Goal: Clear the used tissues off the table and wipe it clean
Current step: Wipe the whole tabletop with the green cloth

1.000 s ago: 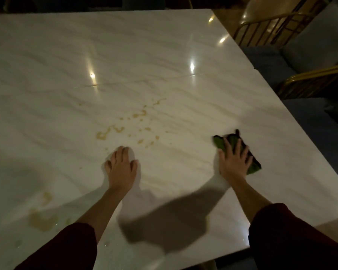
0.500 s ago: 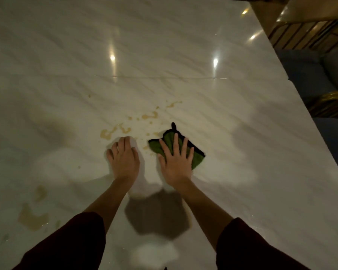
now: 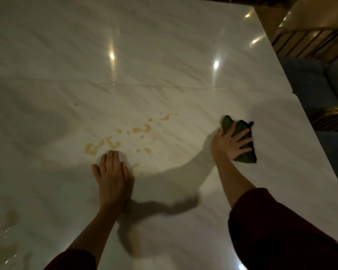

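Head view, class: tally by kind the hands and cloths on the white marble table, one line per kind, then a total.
Bare hands flat on the table: 2 (left hand, right hand)
Dark green cloth under the right hand: 1
Total: 3

So the person's wearing a long-sleeved top, dark maroon, kinda wine-coloured in this dim light. The left sleeve [image 3: 74, 260] stops well back from the left hand [image 3: 110, 178], so the forearm behind it is bare. Same deal with the right sleeve [image 3: 277, 230] behind the right hand [image 3: 229, 143], only it looks looser and baggier, soft plain fabric with a rounded cuff edge. Both hands are bare.
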